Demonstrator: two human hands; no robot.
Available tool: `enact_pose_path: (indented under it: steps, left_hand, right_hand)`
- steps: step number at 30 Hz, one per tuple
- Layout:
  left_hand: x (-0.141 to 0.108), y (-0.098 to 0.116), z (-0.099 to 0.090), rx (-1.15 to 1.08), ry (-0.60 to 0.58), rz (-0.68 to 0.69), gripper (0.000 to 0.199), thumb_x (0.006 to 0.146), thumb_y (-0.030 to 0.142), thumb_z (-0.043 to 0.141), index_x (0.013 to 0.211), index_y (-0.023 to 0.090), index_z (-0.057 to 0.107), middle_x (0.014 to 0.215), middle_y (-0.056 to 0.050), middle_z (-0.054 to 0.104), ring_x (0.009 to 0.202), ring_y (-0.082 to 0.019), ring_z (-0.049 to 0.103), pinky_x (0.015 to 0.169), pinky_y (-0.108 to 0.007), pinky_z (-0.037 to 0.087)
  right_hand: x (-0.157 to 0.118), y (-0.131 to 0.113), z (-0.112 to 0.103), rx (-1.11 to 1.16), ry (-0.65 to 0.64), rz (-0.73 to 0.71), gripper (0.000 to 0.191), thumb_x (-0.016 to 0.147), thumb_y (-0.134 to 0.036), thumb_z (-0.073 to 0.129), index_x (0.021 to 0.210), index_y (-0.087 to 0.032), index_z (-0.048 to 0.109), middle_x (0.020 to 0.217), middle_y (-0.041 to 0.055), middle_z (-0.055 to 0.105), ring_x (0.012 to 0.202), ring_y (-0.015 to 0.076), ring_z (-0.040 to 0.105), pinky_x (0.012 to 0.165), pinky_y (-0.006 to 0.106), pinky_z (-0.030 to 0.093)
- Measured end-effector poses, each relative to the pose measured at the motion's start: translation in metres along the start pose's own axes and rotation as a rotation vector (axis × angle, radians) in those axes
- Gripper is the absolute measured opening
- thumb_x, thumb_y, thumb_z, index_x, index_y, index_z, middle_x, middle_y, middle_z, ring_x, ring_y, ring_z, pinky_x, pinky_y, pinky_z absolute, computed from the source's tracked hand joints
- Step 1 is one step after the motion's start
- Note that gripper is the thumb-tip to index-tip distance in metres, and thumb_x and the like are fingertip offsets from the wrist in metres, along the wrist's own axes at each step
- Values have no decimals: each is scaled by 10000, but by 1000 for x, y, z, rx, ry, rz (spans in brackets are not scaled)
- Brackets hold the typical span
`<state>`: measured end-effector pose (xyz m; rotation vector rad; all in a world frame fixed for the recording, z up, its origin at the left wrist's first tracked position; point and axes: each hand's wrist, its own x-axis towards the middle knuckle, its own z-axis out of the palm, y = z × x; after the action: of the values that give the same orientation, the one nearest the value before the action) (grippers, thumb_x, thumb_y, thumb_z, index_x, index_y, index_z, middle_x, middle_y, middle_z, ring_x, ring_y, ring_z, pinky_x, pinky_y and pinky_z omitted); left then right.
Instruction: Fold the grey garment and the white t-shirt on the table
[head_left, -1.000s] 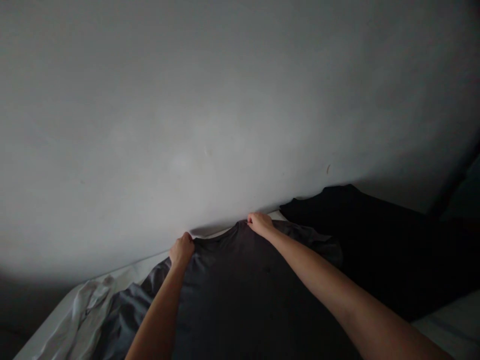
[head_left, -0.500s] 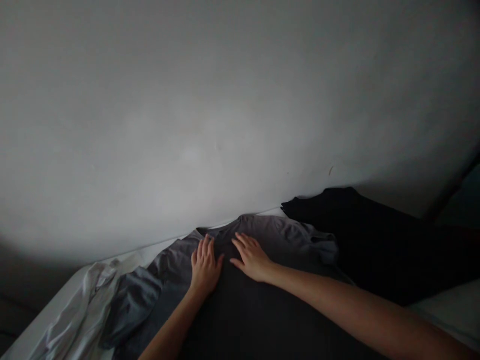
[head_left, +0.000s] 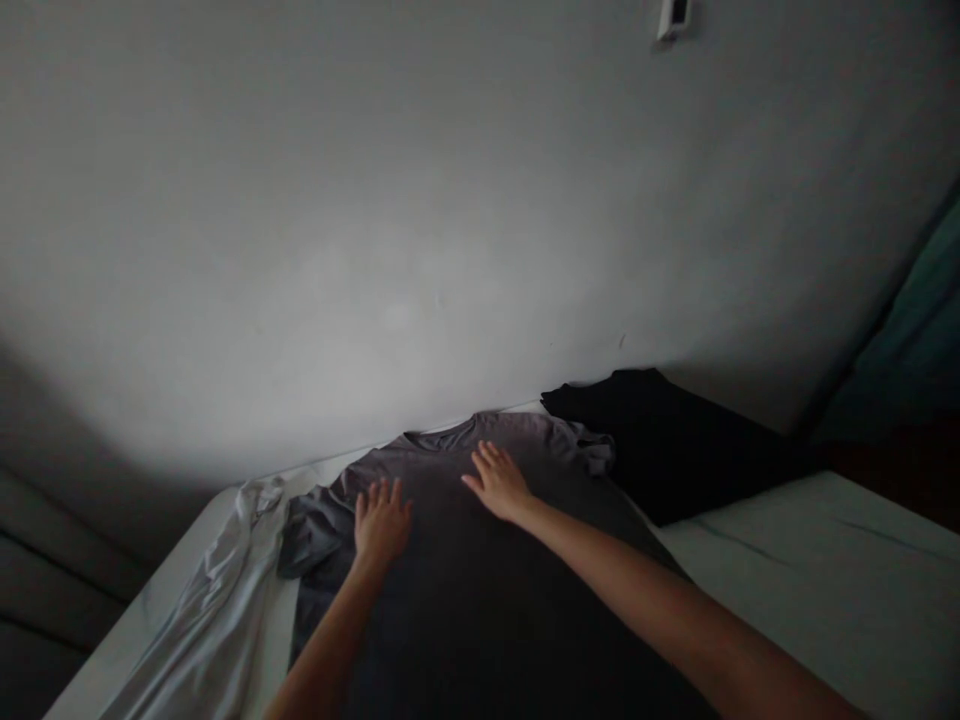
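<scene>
A dark grey T-shirt (head_left: pixel 450 560) lies spread out, its neckline toward the wall and its short sleeves out to both sides. My left hand (head_left: pixel 382 522) rests palm down on the left part of its chest, near the left sleeve, fingers spread. On the upper right of the chest lies my right hand (head_left: pixel 499 484), flat, with its fingers apart below the collar. Neither hand grips the cloth. The shirt's lower part runs out of the bottom of the view.
Left of the T-shirt is a rumpled white garment (head_left: pixel 217 600). A black garment (head_left: pixel 675 440) lies to the right. All rest on a white table (head_left: pixel 810 580) against a grey wall (head_left: pixel 420 200). Bluish-green cloth (head_left: pixel 915 320) hangs at far right.
My hands have moved apart over the T-shirt, the left one outward and away from the collar. The camera view has shifted, showing more of the table at right.
</scene>
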<state>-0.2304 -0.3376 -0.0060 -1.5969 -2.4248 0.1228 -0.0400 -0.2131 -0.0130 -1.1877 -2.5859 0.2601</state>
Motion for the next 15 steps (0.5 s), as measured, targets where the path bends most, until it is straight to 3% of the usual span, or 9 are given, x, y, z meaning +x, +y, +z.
enact_pose_path:
  steps: [3,5,8,12,15]
  left_hand:
    - [-42,44,-1,-120,-7,145,532,927,198,301,1453,160,369,1525,-100,356,1412,-250,329,1145,-466,303]
    - [-72,44,4,-146,18,165,534,935,222,301,1467,206,342,1544,-62,318,1428,-245,293,1149,-471,299]
    - [-117,5,12,-155,61,88,525,959,362,312,1473,257,320,1552,-40,302,1434,-272,274,1138,-510,306]
    - [-183,-62,20,-141,61,47,535,962,402,300,1475,249,309,1557,-48,293,1436,-269,266,1132,-509,315]
    - [-236,-86,21,-120,45,17,528,966,373,270,1475,236,306,1556,-39,293,1434,-260,269,1135,-504,312]
  right_hand:
    - [-46,-50,23,115,-37,-200,563,1001,-430,257,1462,-140,399,1545,115,321,1429,235,274,1163,417,220]
    - [-76,-53,29,122,-52,-233,569,996,-446,267,1473,-159,383,1550,100,312,1431,235,266,1168,425,213]
    - [-115,-16,17,47,-32,-170,615,965,-541,307,1475,-206,384,1562,81,284,1439,258,243,1171,469,193]
    - [-162,66,-11,-77,0,3,620,959,-546,264,1469,-220,397,1550,83,318,1428,260,271,1160,479,223]
    - [-199,110,-16,-158,30,92,699,939,-584,255,1457,-142,416,1536,145,331,1417,300,290,1148,496,242]
